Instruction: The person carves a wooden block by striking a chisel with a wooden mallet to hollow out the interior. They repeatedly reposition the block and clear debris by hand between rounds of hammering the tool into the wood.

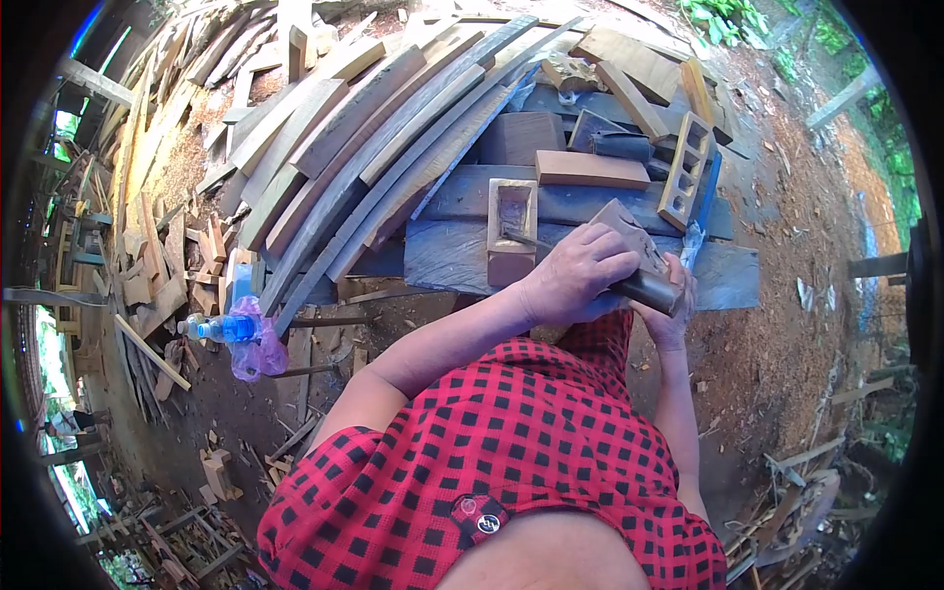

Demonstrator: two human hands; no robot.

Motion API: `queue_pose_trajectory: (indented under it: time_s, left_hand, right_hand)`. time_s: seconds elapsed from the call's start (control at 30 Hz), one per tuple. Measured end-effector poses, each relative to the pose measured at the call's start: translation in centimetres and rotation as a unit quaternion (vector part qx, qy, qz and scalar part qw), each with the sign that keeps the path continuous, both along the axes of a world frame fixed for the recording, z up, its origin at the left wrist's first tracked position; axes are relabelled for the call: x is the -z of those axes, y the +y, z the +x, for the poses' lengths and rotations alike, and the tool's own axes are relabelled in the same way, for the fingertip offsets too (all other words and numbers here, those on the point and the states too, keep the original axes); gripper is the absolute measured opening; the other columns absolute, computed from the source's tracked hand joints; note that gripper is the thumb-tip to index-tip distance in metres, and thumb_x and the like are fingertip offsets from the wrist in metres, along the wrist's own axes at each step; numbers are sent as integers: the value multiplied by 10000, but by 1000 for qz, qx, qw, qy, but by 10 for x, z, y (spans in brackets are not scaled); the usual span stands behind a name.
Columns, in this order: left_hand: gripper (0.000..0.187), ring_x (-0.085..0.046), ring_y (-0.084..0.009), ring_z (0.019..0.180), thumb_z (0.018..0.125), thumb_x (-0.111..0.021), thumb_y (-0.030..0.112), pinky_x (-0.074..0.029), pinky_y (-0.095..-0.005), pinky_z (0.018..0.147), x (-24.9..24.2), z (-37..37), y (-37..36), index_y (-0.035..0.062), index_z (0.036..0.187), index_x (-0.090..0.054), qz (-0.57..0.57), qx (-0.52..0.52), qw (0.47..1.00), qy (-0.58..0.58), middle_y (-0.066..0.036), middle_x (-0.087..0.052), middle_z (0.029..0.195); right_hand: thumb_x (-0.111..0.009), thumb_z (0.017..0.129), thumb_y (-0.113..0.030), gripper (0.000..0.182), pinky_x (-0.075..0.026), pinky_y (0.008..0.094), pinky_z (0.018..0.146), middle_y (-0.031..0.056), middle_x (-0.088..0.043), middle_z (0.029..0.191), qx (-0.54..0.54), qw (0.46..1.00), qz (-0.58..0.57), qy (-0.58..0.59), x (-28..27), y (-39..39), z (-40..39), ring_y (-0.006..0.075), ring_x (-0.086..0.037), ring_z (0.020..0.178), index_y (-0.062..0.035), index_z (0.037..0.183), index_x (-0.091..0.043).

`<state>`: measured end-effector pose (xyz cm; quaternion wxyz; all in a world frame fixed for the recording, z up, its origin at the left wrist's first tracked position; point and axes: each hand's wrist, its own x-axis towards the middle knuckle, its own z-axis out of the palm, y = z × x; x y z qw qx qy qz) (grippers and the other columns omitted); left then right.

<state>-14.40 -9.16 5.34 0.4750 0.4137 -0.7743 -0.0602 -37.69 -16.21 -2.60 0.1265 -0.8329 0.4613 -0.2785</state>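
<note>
My left hand (580,273) is closed, its fingers bent over a brown wooden block (629,228) with a cut-out in its face. From the right side, my right hand (673,303) wraps round the block's lower end, where a dark, rounded piece (649,292) shows. Both hands are just over the bench's near edge. Left of them stands a wooden box-like block (497,258) with a rectangular hollow. A thin, dark stick-like piece (524,239) runs from that hollow toward my left hand; its far end is hidden behind the hand.
The dark plank bench (442,258) also carries a reddish-brown wooden bar (592,169), a wooden piece with several square holes (686,172) and a dark roll (621,147). Long boards (369,177) are stacked at left. A bottle in a purple bag (258,344) hangs beside them.
</note>
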Motion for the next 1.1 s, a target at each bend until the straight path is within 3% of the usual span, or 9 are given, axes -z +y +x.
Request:
queue_pose_trajectory:
  time_s: [0.23,0.53,0.67,0.73,0.8,0.87,0.97,1.03,1.1]
  left_hand:
    - [489,-563,-326,822,572,-760,112,-487,-416,739,0,-9,-12,67,1009,-545,29,-12,997,71,-105,-532,929]
    - [471,-596,-303,777,570,-755,111,-499,-398,668,6,-19,-33,97,989,-541,52,-110,993,0,-86,-577,856]
    - [446,-592,-298,726,572,-756,114,-490,-406,641,8,-19,-33,104,961,-538,38,-118,992,2,-82,-548,816]
    - [441,-587,-298,716,571,-757,116,-488,-407,633,8,-19,-32,105,952,-536,34,-122,992,0,-82,-536,799]
    - [418,-579,-295,704,575,-749,109,-482,-410,618,7,-18,-32,108,936,-537,37,-131,991,-2,-80,-515,773]
    - [403,-581,-293,705,580,-741,103,-482,-409,615,10,-17,-32,107,929,-539,35,-133,991,-3,-77,-519,774]
    - [376,-583,-288,703,589,-725,94,-482,-403,610,8,-18,-32,105,918,-544,27,-127,991,5,-74,-525,769]
    - [365,-585,-285,699,592,-717,90,-483,-398,607,7,-19,-33,105,915,-547,21,-127,992,12,-72,-527,763]
    - [362,-587,-287,717,599,-724,112,-490,-407,627,12,-19,-34,119,902,-528,34,-131,991,6,-68,-528,778]
  right_hand:
    - [-823,534,-308,864,-393,452,958,144,-559,1142,7,1000,20,-3,-1,1,1,348,-503,1087,-68,1291,-483]
    - [-803,516,-283,706,-405,462,939,158,-558,1078,29,999,27,25,3,-1,1,362,-502,1047,-23,1117,-540]
    - [-807,555,-286,697,-437,422,911,134,-569,1077,18,997,63,31,-10,-7,-3,329,-536,1030,-4,1133,-540]
    - [-812,590,-260,690,-467,364,868,103,-574,1084,52,952,232,-195,-15,-16,-11,263,-572,996,8,1164,-537]
    - [-801,626,-215,689,-480,328,850,99,-570,1106,106,866,302,-384,-54,-14,-13,220,-588,988,7,1217,-524]
    - [-781,627,-188,714,-490,351,851,124,-571,1111,91,839,246,-477,-92,-11,-24,224,-592,983,-7,1257,-500]
    - [-726,668,-266,743,-498,339,846,147,-565,1149,5,809,194,-555,-138,8,-11,241,-594,985,24,1299,-462]
    - [-715,640,-280,776,-495,356,866,138,-565,1128,-26,787,218,-577,-129,13,-10,236,-588,978,14,1308,-450]
    - [-712,594,-259,768,-510,342,844,127,-567,1102,-48,843,377,-381,-120,24,-4,218,-591,956,9,1273,-474]
